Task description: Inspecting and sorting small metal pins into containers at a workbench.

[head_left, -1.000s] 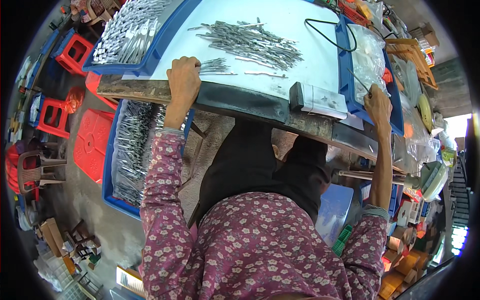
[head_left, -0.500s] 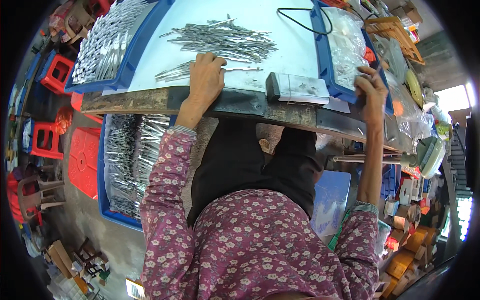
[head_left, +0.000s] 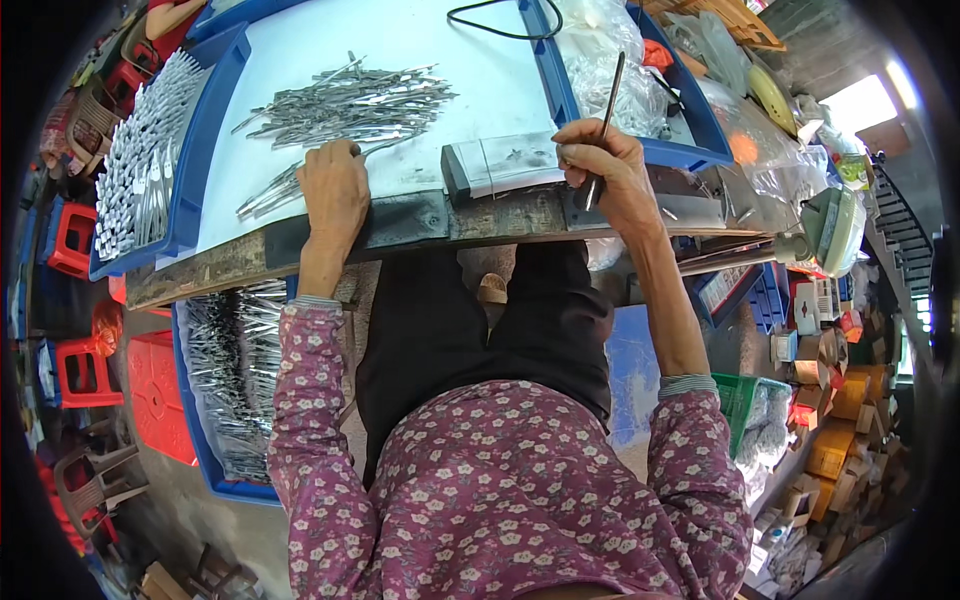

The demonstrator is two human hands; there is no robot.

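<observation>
The right hand (head_left: pixel 605 170) is clamped on a thin metal rod (head_left: pixel 606 110) at the tabletop's (head_left: pixel 400 215) front edge; the left hand (head_left: pixel 333 190) rests flat, fingers together, touching loose metal rods (head_left: pixel 345 100) at its eleven o'clock.

Blue tray (head_left: pixel 196 180); silver metal pieces (head_left: pixel 345 100); maroon floral sleeve (head_left: pixel 305 400); red stool (head_left: pixel 72 240).

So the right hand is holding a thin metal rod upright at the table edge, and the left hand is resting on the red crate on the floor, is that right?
Not quite. The head view shows the left hand on the white tray, fingers among the loose metal rods, not on a red crate. The rest stands: the right hand holds a thin metal rod upright at the table edge.
</observation>
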